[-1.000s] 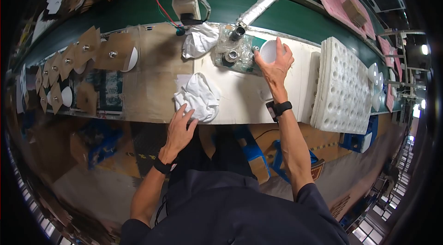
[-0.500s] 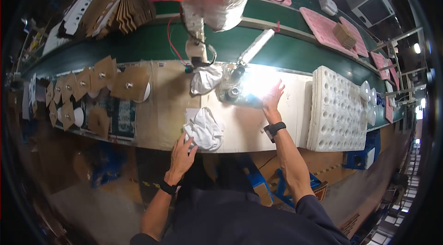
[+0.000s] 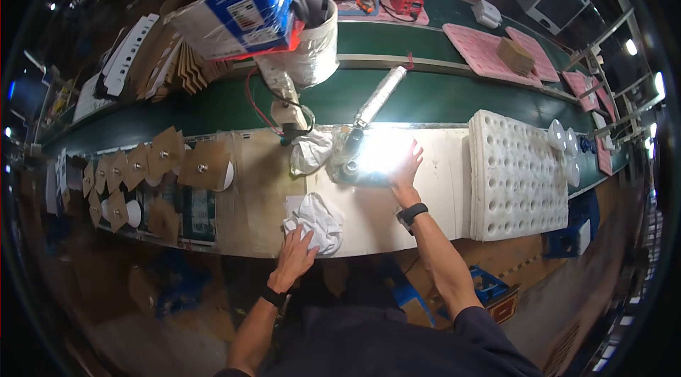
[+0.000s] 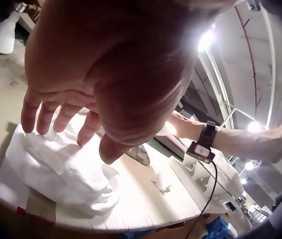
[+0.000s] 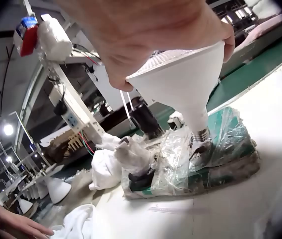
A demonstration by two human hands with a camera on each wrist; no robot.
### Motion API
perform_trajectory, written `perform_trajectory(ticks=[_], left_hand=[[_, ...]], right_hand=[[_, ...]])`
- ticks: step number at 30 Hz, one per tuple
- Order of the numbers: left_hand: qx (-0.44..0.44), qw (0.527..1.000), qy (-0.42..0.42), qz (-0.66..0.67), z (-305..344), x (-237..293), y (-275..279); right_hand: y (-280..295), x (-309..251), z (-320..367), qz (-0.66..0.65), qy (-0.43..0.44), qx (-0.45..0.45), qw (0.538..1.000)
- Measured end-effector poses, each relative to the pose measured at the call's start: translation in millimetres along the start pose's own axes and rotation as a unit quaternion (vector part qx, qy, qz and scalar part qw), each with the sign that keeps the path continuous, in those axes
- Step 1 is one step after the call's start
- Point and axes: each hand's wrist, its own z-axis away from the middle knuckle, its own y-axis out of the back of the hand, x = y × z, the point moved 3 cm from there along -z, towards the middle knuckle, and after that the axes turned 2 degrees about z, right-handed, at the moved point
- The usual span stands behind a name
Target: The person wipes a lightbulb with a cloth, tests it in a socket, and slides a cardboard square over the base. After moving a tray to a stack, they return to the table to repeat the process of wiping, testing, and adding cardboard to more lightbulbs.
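A white reflector light bulb (image 5: 180, 82) stands tilted with its screw base at a socket (image 5: 199, 154) on a tape-wrapped green board (image 5: 225, 127). My right hand (image 3: 406, 177) grips its wide rim, thumb and fingers on opposite sides. In the head view the bulb is lost in a bright white glare. Over a crumpled white cloth (image 3: 325, 224), near the bench's front edge, lies my left hand (image 3: 294, 260). Its fingers (image 4: 66, 117) are spread and relaxed at the cloth, with nothing gripped.
Another white cloth (image 3: 311, 152) lies left of the board. A holed white foam tray (image 3: 518, 178) stands at the right. Bulbs with cardboard squares (image 3: 202, 166) line the left. Behind are a wrapped tube (image 3: 381, 97), a blue-and-white box (image 3: 241, 12) and a green conveyor (image 3: 425, 102).
The bulb under my right hand has lit up since the earliest frame and still glares. The head view has tilted up, showing more behind. My left hand stays by the cloth.
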Motion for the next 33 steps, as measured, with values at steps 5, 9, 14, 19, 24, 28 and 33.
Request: perform_trajectory(ticks=[5, 9, 14, 19, 24, 28, 33], left_hand=[[-0.012, 0.998, 0.051, 0.019, 1, 10, 8], [0.090, 0.993, 0.074, -0.014, -13, 1, -35], [0.072, 0.996, 0.053, -0.008, -33, 22, -47], [0.154, 0.961, 0.034, 0.227, -15, 46, -1], [0.130, 0.962, 0.042, 0.235, -24, 62, 53], [0.076, 0.992, 0.089, 0.043, -12, 5, 64], [0.105, 0.966, 0.237, 0.020, 53, -95, 91]], right_hand=[[47, 34, 17, 0.017, 0.097, 0.023, 0.995], [95, 38, 68, -0.314, -0.111, -0.176, 0.926], [87, 69, 88, -0.507, -0.332, -0.295, 0.739], [107, -3, 102, -0.563, -0.404, -0.277, 0.666], [134, -32, 120, -0.702, -0.348, -0.353, 0.512], [143, -14, 139, -0.715, -0.393, -0.293, 0.498], [137, -14, 151, -0.704, -0.389, -0.297, 0.514]])
